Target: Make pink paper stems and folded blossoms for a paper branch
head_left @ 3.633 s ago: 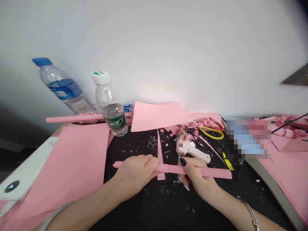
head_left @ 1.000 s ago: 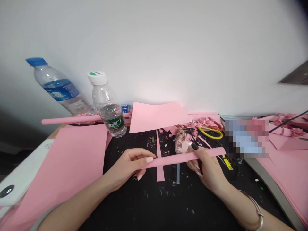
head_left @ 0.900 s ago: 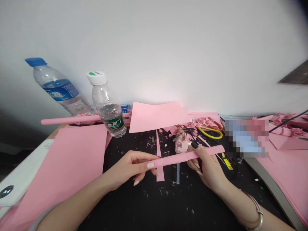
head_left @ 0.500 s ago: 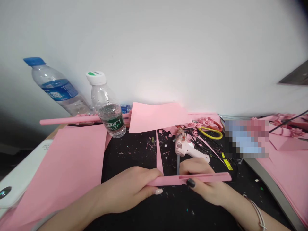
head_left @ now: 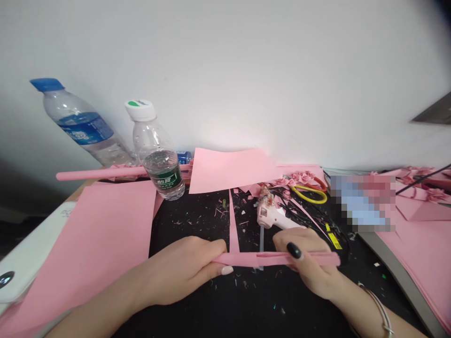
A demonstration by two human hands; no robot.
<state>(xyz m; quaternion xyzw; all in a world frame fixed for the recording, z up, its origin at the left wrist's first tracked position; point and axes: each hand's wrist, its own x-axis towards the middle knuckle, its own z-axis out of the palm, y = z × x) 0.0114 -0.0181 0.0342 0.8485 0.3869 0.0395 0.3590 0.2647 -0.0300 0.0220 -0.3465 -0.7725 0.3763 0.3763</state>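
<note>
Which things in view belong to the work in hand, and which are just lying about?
Likely part of the work:
pink paper tube, held by left hand and right hand
glue gun
pink paper sheet

Apparently just lying about:
white-capped bottle
blue-capped bottle

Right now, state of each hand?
Left hand: closed, holding the left end of the pink paper tube.
Right hand: closed on the same tube, dark-nailed thumb pressed over its open seam.
</note>
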